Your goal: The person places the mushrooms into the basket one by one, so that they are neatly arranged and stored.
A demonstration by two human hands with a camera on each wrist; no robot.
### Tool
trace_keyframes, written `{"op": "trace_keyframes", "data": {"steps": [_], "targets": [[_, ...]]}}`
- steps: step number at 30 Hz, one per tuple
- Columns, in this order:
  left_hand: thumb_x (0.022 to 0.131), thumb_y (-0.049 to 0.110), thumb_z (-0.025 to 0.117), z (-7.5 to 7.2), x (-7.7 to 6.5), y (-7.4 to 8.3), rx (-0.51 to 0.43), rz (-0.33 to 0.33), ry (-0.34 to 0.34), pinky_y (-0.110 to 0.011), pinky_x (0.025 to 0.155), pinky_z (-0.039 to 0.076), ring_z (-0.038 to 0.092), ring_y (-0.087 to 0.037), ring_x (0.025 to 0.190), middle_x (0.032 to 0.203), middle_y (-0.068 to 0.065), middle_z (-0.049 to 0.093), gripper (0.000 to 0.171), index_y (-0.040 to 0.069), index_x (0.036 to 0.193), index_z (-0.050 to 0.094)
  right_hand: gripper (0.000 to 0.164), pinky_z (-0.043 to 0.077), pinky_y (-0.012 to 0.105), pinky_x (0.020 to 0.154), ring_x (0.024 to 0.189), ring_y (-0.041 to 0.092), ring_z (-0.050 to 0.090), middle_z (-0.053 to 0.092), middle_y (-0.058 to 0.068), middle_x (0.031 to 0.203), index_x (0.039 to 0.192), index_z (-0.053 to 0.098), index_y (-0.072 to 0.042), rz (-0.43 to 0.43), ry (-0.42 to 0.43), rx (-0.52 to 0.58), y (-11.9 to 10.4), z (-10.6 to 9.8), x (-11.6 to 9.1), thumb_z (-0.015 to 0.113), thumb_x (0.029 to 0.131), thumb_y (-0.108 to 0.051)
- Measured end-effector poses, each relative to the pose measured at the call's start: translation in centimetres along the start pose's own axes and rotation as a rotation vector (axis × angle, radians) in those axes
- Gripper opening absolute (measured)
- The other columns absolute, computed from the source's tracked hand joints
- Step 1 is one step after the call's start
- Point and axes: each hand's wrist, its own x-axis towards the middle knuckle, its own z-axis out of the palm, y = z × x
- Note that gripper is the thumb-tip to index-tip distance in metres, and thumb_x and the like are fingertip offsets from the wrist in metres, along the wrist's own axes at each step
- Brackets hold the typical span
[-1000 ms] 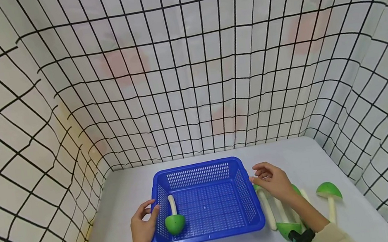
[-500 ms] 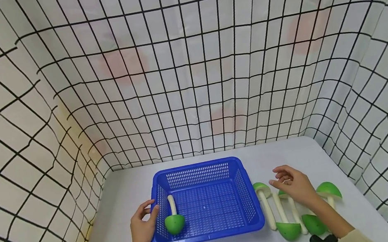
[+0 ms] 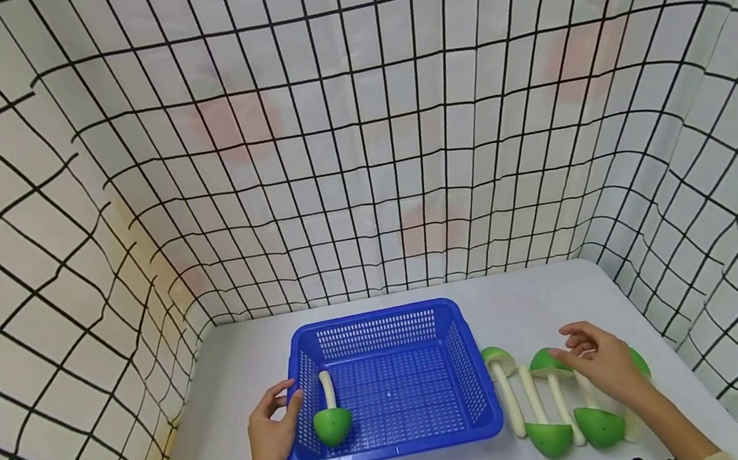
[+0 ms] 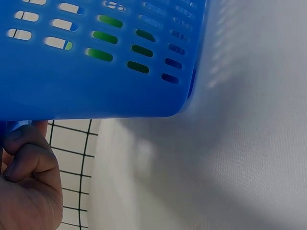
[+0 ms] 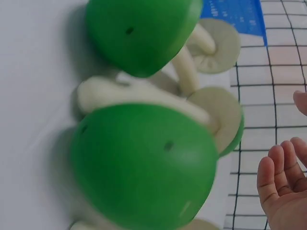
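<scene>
A blue plastic basket (image 3: 402,450) stands on the white table. In it, at the left, lies a toy mushroom (image 3: 334,426) with a green cap and pale stem. My left hand (image 3: 271,427) holds the basket's left rim; the left wrist view shows its curled fingers (image 4: 31,160) below the basket's edge. To the right, my right hand (image 3: 603,362) hovers over a row of several green-capped mushrooms (image 3: 550,437), its fingers loosely bent around nothing. It partly hides the rightmost mushroom (image 3: 639,362). In the right wrist view the fingers (image 5: 280,175) are apart from the caps.
Black wire grid (image 3: 363,143) with pale cloth behind it walls the table (image 3: 530,301) at the back and both sides. The mushroom row lies close to the basket's right side, caps alternating far and near.
My right hand has moved right and slightly nearer, from beside the basket's right rim to above the right part of the mushroom row. The left hand and basket have stayed put.
</scene>
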Motion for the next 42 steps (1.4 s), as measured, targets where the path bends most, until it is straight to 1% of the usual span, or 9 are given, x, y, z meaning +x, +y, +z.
{"op": "trace_keyframes", "data": {"steps": [7, 15, 21, 26, 29, 33, 35, 38, 42], "targets": [[0.097, 0.039, 0.072, 0.0, -0.1, -0.1, 0.001, 0.0, 0.001, -0.038, 0.075, 0.062, 0.066, -0.031, 0.096, 0.109, -0.017, 0.072, 0.038, 0.02, 0.129, 0.069, 0.05, 0.049, 0.019, 0.068, 0.078, -0.004, 0.056, 0.065, 0.007, 0.102, 0.123, 0.065, -0.01, 0.081, -0.005, -0.121, 2.5, -1.1, -0.9, 0.078, 0.09, -0.046], [0.097, 0.039, 0.072, 0.0, -0.2, 0.0, 0.015, -0.004, 0.001, -0.039, 0.076, 0.062, 0.066, -0.032, 0.099, 0.111, -0.017, 0.072, 0.038, 0.02, 0.13, 0.069, 0.055, 0.044, 0.021, 0.065, 0.073, -0.001, 0.05, 0.063, 0.003, 0.096, 0.122, 0.065, -0.005, 0.155, 0.011, -0.201, 4.5, -2.1, -2.0, 0.076, 0.091, -0.049], [0.097, 0.039, 0.071, -0.2, -0.2, 0.1, 0.013, -0.002, -0.005, -0.029, 0.07, 0.058, 0.066, -0.031, 0.097, 0.111, -0.017, 0.072, 0.038, 0.019, 0.13, 0.068, 0.044, 0.041, 0.021, 0.06, 0.068, -0.002, 0.046, 0.062, 0.004, 0.088, 0.11, 0.067, -0.003, 0.128, 0.113, -0.25, 5.5, -2.6, -2.5, 0.079, 0.09, -0.04], [0.097, 0.039, 0.071, -0.1, -0.2, 0.1, 0.013, 0.0, -0.004, -0.031, 0.07, 0.06, 0.067, -0.029, 0.093, 0.112, -0.018, 0.071, 0.039, 0.02, 0.13, 0.069, 0.034, 0.038, 0.021, 0.06, 0.067, -0.002, 0.045, 0.062, 0.006, 0.082, 0.094, 0.065, -0.004, 0.138, 0.235, -0.284, 6.8, -2.8, -2.9, 0.083, 0.085, -0.03], [0.097, 0.04, 0.071, -0.1, -0.3, 0.2, 0.011, -0.003, -0.006, -0.029, 0.07, 0.059, 0.066, -0.029, 0.093, 0.112, -0.018, 0.071, 0.039, 0.02, 0.13, 0.069, 0.035, 0.037, 0.024, 0.062, 0.07, 0.007, 0.05, 0.063, 0.011, 0.084, 0.093, 0.061, -0.001, 0.163, 0.293, -0.306, 7.8, -2.9, -3.4, 0.084, 0.079, -0.023], [0.097, 0.041, 0.071, 0.0, -0.3, 0.1, 0.006, -0.006, -0.006, -0.025, 0.068, 0.056, 0.065, -0.029, 0.092, 0.112, -0.017, 0.071, 0.038, 0.021, 0.13, 0.069, 0.041, 0.041, 0.039, 0.067, 0.085, 0.033, 0.056, 0.061, 0.023, 0.096, 0.098, 0.059, 0.004, 0.216, 0.305, -0.319, 8.5, -3.1, -4.0, 0.083, 0.074, -0.019], [0.097, 0.041, 0.071, -0.1, -0.2, 0.0, 0.003, -0.004, -0.004, -0.025, 0.067, 0.056, 0.065, -0.029, 0.092, 0.112, -0.017, 0.071, 0.039, 0.021, 0.13, 0.069, 0.046, 0.044, 0.05, 0.073, 0.096, 0.045, 0.054, 0.055, 0.031, 0.107, 0.102, 0.057, 0.007, 0.264, 0.28, -0.312, 8.6, -3.1, -4.3, 0.083, 0.074, -0.018], [0.097, 0.042, 0.071, -0.1, -0.2, -0.1, 0.003, -0.003, -0.001, -0.026, 0.068, 0.057, 0.066, -0.029, 0.093, 0.111, -0.017, 0.071, 0.039, 0.021, 0.13, 0.069, 0.051, 0.044, 0.063, 0.085, 0.11, 0.054, 0.047, 0.042, 0.038, 0.122, 0.112, 0.054, 0.01, 0.353, 0.219, -0.32, 8.8, -3.2, -4.6, 0.08, 0.077, -0.017], [0.097, 0.042, 0.071, -0.1, -0.2, -0.1, 0.007, 0.002, -0.004, -0.026, 0.07, 0.057, 0.065, -0.029, 0.096, 0.111, -0.017, 0.071, 0.04, 0.02, 0.131, 0.068, 0.058, 0.044, 0.068, 0.091, 0.116, 0.06, 0.044, 0.034, 0.041, 0.13, 0.123, 0.051, 0.011, 0.446, 0.145, -0.35, 9.1, -3.2, -5.0, 0.077, 0.078, -0.015]]}}
